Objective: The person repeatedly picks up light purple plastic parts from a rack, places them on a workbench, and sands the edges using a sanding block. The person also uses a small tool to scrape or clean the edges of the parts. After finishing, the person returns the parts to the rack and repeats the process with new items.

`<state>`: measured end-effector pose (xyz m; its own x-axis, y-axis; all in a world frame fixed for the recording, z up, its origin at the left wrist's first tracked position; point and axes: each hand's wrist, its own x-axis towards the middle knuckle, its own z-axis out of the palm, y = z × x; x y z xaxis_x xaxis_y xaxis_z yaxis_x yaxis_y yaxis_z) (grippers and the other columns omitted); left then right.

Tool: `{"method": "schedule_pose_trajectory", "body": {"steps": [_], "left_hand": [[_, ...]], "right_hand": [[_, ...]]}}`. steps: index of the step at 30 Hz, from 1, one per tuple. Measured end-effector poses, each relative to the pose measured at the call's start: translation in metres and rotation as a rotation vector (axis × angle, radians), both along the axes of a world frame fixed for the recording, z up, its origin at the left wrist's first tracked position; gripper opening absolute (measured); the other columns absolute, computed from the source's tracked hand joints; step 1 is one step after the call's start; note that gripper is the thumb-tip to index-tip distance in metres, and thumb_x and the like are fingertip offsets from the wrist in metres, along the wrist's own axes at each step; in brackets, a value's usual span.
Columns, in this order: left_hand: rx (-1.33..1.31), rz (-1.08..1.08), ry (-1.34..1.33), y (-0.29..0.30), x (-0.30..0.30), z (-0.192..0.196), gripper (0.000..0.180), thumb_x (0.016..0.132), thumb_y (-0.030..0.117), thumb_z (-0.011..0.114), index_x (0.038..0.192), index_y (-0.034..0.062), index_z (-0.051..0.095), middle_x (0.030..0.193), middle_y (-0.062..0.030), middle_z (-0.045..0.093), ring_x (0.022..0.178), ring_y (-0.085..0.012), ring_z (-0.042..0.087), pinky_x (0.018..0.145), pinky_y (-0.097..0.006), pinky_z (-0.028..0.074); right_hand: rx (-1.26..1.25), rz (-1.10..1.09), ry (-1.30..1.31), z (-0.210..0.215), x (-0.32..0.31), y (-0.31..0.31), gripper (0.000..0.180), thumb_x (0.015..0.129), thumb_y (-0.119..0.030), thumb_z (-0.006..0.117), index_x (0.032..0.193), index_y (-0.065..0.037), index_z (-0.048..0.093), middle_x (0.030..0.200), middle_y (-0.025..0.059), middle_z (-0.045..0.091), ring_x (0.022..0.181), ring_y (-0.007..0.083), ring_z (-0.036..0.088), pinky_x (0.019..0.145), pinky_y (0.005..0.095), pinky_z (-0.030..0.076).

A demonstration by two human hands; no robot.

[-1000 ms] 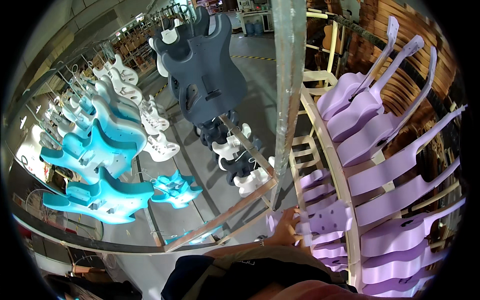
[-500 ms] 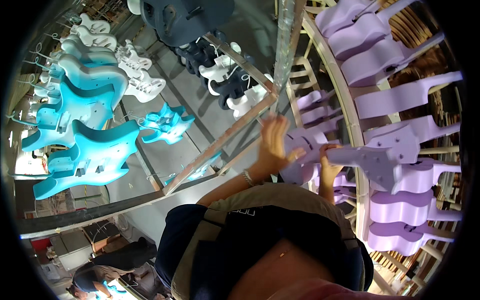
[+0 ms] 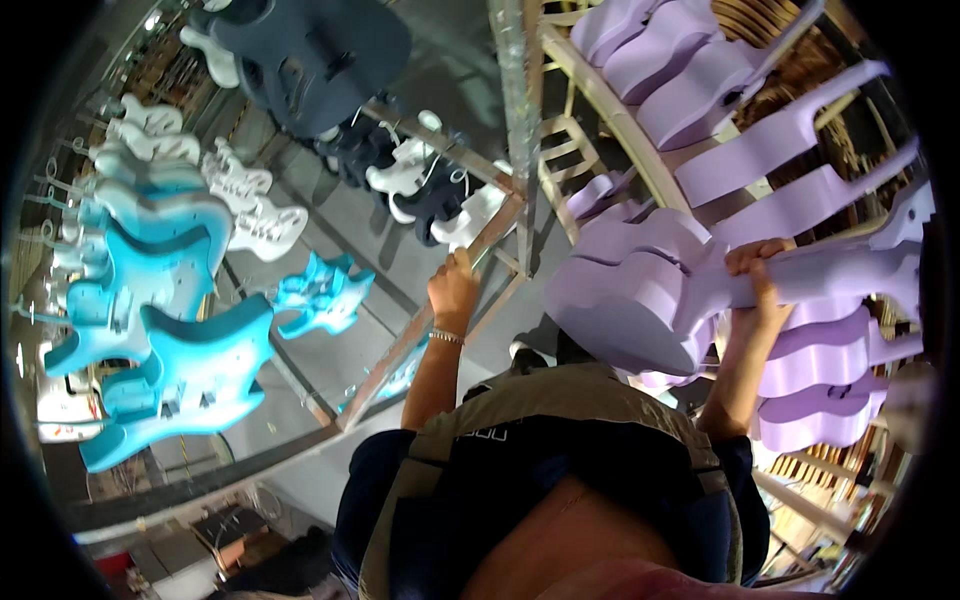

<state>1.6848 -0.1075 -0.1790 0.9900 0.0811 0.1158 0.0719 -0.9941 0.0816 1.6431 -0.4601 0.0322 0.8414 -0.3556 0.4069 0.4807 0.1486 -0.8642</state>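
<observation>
My right hand [image 3: 762, 275] is wrapped round the neck of a lilac ukulele [image 3: 625, 310] without strings. Its rounded body hangs to the left of that hand, and its neck runs out to the right. Over on the left, my left hand [image 3: 455, 290] is closed at the metal rail [image 3: 385, 365] of a rack, fingers curled over it. More lilac ukuleles [image 3: 745, 165] stand in rows on a curved pale rack [image 3: 625, 115] at the right, some beyond the held one and some under its neck.
Turquoise guitar bodies [image 3: 190, 370] hang on wire hooks at the left, with white bodies [image 3: 265, 228] behind them. A large dark grey body [image 3: 320, 60] hangs at the top. An upright metal post [image 3: 515, 120] stands between the racks.
My left hand has gone from open beside the ukulele to closed at the rail. The held ukulele has come nearer, and my right hand has shifted right with it. The view has turned.
</observation>
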Motion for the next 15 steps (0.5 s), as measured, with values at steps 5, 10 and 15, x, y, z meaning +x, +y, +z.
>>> {"method": "schedule_pose_trajectory", "body": {"steps": [5, 10, 15], "left_hand": [[-0.035, -0.033, -0.028, 0.005, -0.005, 0.001, 0.047, 0.067, 0.024, 0.073, 0.102, 0.0091, 0.046, 0.087, -0.0074, 0.062, 0.075, -0.0265, 0.064, 0.063, -0.037, 0.053], [-0.007, -0.068, -0.036, -0.001, -0.004, 0.003, 0.043, 0.069, 0.027, 0.073, 0.097, 0.0092, 0.046, 0.085, -0.0055, 0.060, 0.074, -0.0238, 0.064, 0.061, -0.034, 0.053], [0.055, -0.040, -0.014, 0.002, -0.005, 0.004, 0.043, 0.070, 0.030, 0.073, 0.097, 0.0084, 0.047, 0.086, -0.0054, 0.060, 0.072, -0.0235, 0.065, 0.060, -0.033, 0.053]], "right_hand": [[-0.053, 0.099, -0.101, 0.067, 0.005, -0.025, 0.037, 0.072, -0.020, 0.066, 0.096, -0.001, 0.043, 0.070, 0.0068, 0.044, 0.062, 0.0168, 0.045, 0.063, 0.0319, 0.039], [-0.129, 0.277, -0.211, 0.150, 0.018, -0.056, 0.025, 0.083, -0.017, 0.052, 0.099, 0.001, 0.044, 0.077, 0.0045, 0.039, 0.072, 0.0158, 0.043, 0.073, 0.0302, 0.036], [-0.084, 0.299, -0.508, 0.226, 0.066, -0.047, 0.030, 0.078, -0.018, 0.059, 0.097, 0.002, 0.047, 0.069, 0.0070, 0.050, 0.059, 0.0177, 0.050, 0.057, 0.0271, 0.043]]}}
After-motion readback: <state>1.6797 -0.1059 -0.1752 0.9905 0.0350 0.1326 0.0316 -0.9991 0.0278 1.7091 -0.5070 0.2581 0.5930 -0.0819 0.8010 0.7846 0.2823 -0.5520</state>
